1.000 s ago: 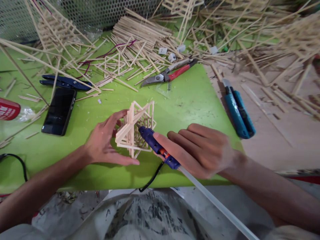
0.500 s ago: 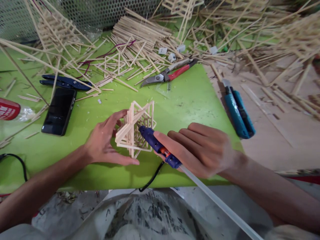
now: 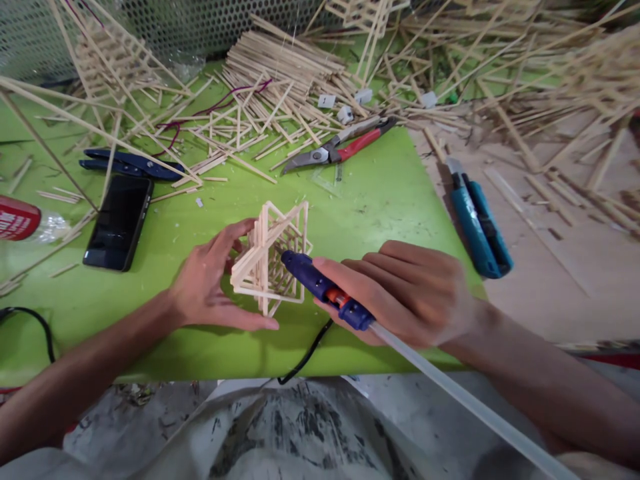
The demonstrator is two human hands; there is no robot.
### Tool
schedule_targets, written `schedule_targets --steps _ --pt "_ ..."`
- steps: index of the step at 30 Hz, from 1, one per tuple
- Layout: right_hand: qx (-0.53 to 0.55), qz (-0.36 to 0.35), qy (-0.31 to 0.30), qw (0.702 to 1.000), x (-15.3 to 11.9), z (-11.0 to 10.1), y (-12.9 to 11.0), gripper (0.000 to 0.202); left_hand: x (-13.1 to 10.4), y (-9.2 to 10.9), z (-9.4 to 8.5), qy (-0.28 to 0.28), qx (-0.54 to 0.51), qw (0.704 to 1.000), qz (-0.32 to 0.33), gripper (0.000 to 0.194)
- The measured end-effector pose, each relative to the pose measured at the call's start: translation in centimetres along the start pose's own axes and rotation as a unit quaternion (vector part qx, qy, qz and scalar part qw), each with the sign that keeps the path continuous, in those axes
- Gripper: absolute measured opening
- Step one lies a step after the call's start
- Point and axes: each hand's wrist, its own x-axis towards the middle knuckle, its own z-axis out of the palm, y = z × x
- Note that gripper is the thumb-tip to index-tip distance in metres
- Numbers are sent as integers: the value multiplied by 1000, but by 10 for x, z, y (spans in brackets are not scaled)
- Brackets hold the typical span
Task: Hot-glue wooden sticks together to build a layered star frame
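Observation:
A lattice frame of thin wooden sticks (image 3: 265, 263), star-shaped at its near end, stands on the green tabletop (image 3: 380, 213). Around its left side curl the fingers of my left hand (image 3: 210, 283), the thumb stretched along the bottom. In my right hand (image 3: 400, 293) is a blue glue gun (image 3: 307, 275), gripped with the index finger along its top. Its nozzle points left into the right part of the frame; whether it touches a stick I cannot tell. A long clear glue stick (image 3: 450, 383) runs out of its back end toward the lower right.
A black phone (image 3: 119, 223), dark blue pliers (image 3: 133, 165) and a red-labelled bottle (image 3: 20, 219) lie at left. Red-handled snips (image 3: 340, 147) lie beyond the frame, near a stick pile (image 3: 285, 63). At right is a teal utility knife (image 3: 480, 227). A black cord (image 3: 305, 357) hangs over the front edge.
My right hand and the glue gun have shifted slightly to the right, with the glue stick swinging along. My left hand and the stick frame have stayed put.

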Motion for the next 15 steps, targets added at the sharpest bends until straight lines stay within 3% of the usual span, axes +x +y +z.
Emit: schedule_targets --steps 7,15 --pt "47 44 -10 998 0 0 2 49 -5 -1 1 -3 3 1000 -28 116" --pt "85 138 7 987 -3 2 -2 39 -3 -1 1 3 -1 1000 -17 117"
